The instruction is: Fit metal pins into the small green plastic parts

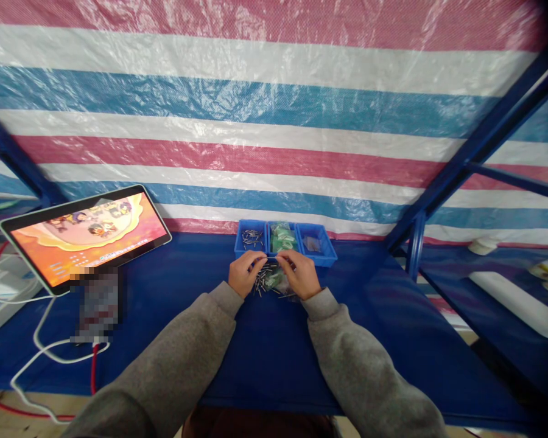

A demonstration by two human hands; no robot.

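Observation:
My left hand (247, 273) and my right hand (299, 274) are raised close together over the table, fingertips pinched and facing each other. Something thin and small seems to span the gap between them, too small to name. Under and between the hands lies a loose pile of dark metal pins or screws (260, 281), with a green-and-clear plastic packet (274, 279) among them. Just behind, three blue bins (329, 253) stand side by side. The left one holds similar metal pieces (252, 238), the middle one green packets (282, 236), the right one a clear bag (311, 244).
A tablet (91, 234) playing a cartoon leans at the left, with a blurred-out device (98, 304) and white cables (39, 331) before it. Blue metal struts (442, 176) rise at the right. Behind the blue table (274, 359) hangs a striped plastic sheet (274, 109).

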